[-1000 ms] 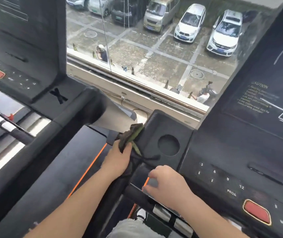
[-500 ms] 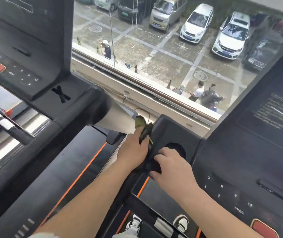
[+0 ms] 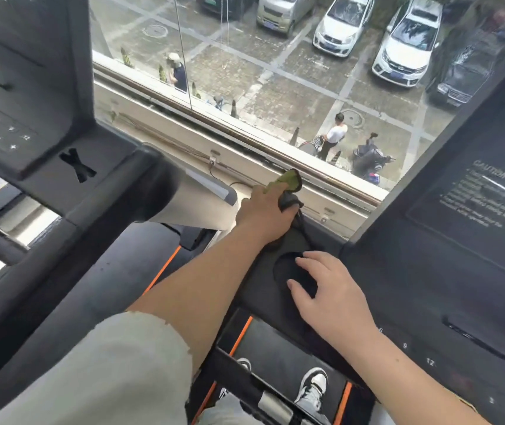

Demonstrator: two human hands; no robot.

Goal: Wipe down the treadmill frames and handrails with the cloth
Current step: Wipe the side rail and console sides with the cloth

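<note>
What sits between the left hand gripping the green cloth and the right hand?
Head view: bare black plastic console tray with its round recess; the right hand rests on that recess.

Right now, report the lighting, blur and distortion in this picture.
Head view: daylight lights the car park brightly, while the black right console looks dark. Its caution text and the left console's buttons are smeared. The window sill runs slanted and the console edges splay outward, as with a wide lens. The cloth in the left hand reads clearly.
</note>
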